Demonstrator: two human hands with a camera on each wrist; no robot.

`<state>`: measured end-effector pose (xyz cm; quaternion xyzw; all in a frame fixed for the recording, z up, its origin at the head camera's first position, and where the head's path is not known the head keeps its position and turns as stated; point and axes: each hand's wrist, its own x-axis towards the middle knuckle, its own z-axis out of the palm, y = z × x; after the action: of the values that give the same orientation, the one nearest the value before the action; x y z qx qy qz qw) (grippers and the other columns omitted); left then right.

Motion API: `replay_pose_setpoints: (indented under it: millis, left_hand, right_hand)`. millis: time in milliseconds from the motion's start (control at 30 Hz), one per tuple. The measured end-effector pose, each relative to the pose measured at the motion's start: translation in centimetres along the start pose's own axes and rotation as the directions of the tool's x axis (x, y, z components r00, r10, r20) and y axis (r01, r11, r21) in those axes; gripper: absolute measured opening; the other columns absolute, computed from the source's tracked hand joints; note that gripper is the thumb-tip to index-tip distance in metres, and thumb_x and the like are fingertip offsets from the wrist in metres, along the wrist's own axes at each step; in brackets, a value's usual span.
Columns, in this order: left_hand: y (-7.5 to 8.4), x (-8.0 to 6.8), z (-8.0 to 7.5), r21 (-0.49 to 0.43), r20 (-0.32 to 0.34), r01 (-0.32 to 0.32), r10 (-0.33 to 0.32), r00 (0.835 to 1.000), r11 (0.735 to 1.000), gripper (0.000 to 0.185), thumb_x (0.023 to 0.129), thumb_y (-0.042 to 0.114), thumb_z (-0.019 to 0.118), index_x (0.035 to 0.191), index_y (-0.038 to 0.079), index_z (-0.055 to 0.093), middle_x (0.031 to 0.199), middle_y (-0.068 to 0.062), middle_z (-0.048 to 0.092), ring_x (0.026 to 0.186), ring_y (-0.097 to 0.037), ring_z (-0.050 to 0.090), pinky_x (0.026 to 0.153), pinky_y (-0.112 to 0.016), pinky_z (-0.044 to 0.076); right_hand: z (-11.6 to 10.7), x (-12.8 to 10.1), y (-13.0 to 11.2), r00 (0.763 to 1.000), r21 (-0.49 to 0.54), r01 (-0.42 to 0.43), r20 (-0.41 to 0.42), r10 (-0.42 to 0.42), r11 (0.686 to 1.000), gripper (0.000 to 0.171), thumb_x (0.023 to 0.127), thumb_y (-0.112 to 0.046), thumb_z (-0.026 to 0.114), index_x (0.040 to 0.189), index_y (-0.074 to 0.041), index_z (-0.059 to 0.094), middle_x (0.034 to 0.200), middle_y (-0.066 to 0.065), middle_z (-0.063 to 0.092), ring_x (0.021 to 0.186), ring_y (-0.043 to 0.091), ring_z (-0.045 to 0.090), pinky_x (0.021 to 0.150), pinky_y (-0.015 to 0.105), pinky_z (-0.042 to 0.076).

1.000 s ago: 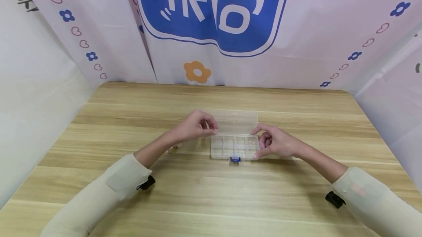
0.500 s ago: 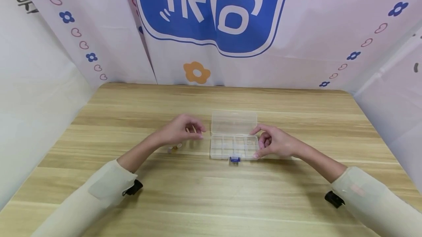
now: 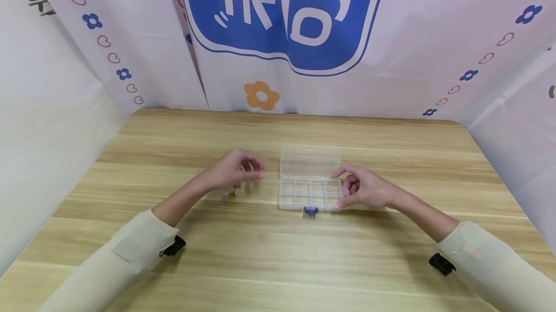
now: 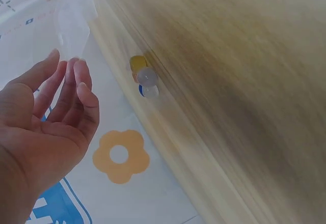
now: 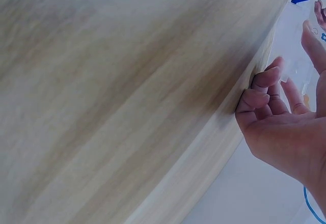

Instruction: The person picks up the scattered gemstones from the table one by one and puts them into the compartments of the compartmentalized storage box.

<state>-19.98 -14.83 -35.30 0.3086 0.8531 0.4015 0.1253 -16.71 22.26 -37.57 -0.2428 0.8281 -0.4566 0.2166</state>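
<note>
My counter (image 3: 278, 254) carries the clear compartment box (image 3: 309, 193) at mid-frame, lid laid back and open, and my right hand (image 3: 362, 187) has its grip clamped on the box's right end, thumb behind and fingers in front. Just left of centre my left hand (image 3: 232, 171) hovers with its grip loose and apart, holding nothing, right above the small beads (image 3: 230, 194). I judge this the picking step: next calls for a fine pinch on one bead.
</note>
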Motion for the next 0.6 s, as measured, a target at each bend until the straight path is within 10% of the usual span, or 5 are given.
replay_pose_setpoints:
  millis: [600]
  left_hand:
    - [-2.8,-1.0,-1.7,0.067,-0.028,0.023,-0.021,0.999,0.997,0.01,0.092,-0.006,0.073,0.102,-0.009,0.072,0.089,-0.012,0.072,0.078,-0.02,0.066,0.071,-0.024,0.056]
  right_hand:
    - [0.0,0.1,0.0,1.0,0.013,0.0,0.006,0.0,1.0,0.064,0.083,-0.002,0.086,0.135,0.01,0.05,0.078,0.006,0.061,0.07,0.013,0.053,0.066,0.022,0.047]
